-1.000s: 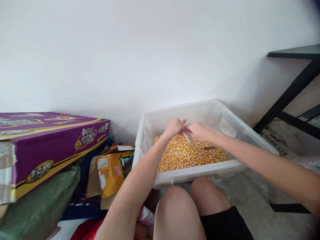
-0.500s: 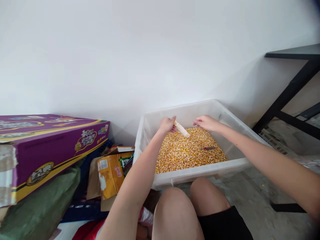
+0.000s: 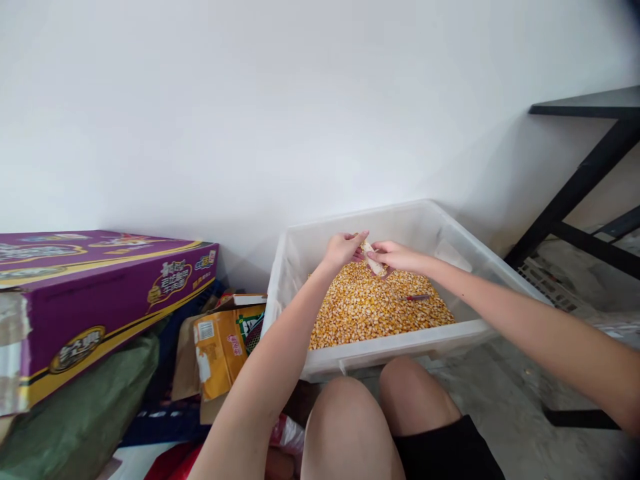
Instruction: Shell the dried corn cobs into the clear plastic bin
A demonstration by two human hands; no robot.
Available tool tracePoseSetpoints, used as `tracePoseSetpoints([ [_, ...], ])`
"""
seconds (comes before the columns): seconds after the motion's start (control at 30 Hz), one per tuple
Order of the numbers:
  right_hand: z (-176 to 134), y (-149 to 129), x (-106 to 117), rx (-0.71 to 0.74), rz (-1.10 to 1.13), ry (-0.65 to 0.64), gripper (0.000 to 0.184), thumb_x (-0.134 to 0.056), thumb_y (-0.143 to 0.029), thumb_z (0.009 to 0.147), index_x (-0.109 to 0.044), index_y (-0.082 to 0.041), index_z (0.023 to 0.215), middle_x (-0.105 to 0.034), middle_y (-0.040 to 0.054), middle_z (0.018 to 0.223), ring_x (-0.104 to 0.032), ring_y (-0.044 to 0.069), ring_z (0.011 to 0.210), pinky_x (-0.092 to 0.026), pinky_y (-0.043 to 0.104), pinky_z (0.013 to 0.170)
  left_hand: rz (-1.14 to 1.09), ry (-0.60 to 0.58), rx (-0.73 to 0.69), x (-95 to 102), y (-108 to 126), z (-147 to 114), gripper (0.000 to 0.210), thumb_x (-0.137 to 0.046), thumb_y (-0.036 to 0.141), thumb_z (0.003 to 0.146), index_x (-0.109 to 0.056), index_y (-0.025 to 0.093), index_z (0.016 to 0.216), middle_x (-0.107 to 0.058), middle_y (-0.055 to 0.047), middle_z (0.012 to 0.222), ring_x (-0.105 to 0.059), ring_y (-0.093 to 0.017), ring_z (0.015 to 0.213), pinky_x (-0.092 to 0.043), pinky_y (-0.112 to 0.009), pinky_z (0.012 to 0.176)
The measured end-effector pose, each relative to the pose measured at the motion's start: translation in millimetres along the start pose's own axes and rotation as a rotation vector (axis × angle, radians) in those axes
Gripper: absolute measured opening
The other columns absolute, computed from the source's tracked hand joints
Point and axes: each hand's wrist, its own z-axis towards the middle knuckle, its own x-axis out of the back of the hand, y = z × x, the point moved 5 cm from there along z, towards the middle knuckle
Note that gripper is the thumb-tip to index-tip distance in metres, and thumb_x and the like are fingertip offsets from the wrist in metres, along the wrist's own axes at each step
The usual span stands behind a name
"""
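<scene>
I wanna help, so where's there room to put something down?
The grey floor looks mostly bare between the tub, the black shorts and the low black bar. Left of the tub it's crowded: purple box, green bag, orange packet.

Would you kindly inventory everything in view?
Plastic bin: one, translucent white, centre
Corn kernels: many, yellow, in bin
Corn cob: one, whitish, above kernels
Slim object: one, reddish, on kernels
Printed carton: one, purple, far left
Packet: one, orange, left of bin
Cardboard box: one, brown, beside packet
Sack: one, green, below carton
Crate: one, dark blue, lower left
Table: one, black-framed, right
Wall: one, white, behind
Shorts: one pair, black, bottom
Legs: two, bare, bottom
Left hand: one, bare, on cob
Right hand: one, bare, on cob
</scene>
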Motion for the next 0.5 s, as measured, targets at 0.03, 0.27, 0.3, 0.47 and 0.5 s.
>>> tracePoseSetpoints([
  [0.03, -0.1, -0.1, 2.6, 0.003, 0.040, 0.022, 0.022, -0.047, -0.035, 0.096, -0.052, -0.016, 0.106, -0.070, 0.0116, 0.098, -0.069, 0.018, 0.076, -0.058, 0.026, 0.057, -0.043, -0.005, -0.021, -1.8, 2.3, -1.6, 0.037, -0.071, 0.045, 0.075, -0.059, 0.012, 0.082, -0.062, -0.001, 0.058, -0.062, -0.012, 0.053, -0.055, -0.027, 0.061],
  [0.27, -0.4, -4.5, 5.8, 0.054, 0.195, 0.049, 0.023, -0.045, -0.032, 0.097, -0.052, -0.015, 0.112, -0.070, 0.0127, 0.097, -0.070, 0.020, 0.077, -0.060, 0.031, 0.063, -0.163, 0.039, -0.126, -4.8, 2.9, -2.1, 0.018, -0.075, 0.023, 0.073, -0.065, 0.008, 0.076, -0.064, -0.002, 0.063, -0.062, -0.010, 0.056, -0.056, -0.027, 0.067],
  [0.3, -0.4, -5.2, 4.9, 0.056, 0.210, 0.054, 0.022, -0.045, -0.031, 0.097, -0.052, -0.015, 0.111, -0.070, 0.0124, 0.096, -0.070, 0.020, 0.076, -0.060, 0.031, 0.062, -0.149, 0.052, -0.149, -4.6, 3.4, -1.5, 0.015, -0.073, 0.021, 0.075, -0.065, 0.009, 0.076, -0.065, -0.002, 0.063, -0.062, -0.010, 0.057, -0.056, -0.027, 0.067],
  [0.47, -1.2, -7.5, 1.1, 0.041, 0.254, 0.075, 0.016, -0.048, -0.030, 0.096, -0.052, -0.016, 0.102, -0.071, 0.0106, 0.090, -0.071, 0.020, 0.074, -0.060, 0.032, 0.061, 0.141, 0.135, -0.236, -4.2, 8.7, 0.5, 0.010, -0.061, 0.019, 0.082, -0.064, 0.010, 0.078, -0.066, -0.004, 0.067, -0.062, -0.011, 0.058, -0.052, -0.023, 0.061],
  [0.5, -1.1, -7.6, 0.5, 0.044, 0.252, 0.076, 0.015, -0.048, -0.030, 0.096, -0.052, -0.016, 0.100, -0.071, 0.0103, 0.089, -0.071, 0.019, 0.073, -0.059, 0.031, 0.060, 0.224, 0.144, -0.243, -4.5, 9.6, 0.9, 0.013, -0.059, 0.021, 0.084, -0.064, 0.010, 0.080, -0.067, -0.005, 0.068, -0.063, -0.011, 0.058, -0.051, -0.023, 0.061],
])
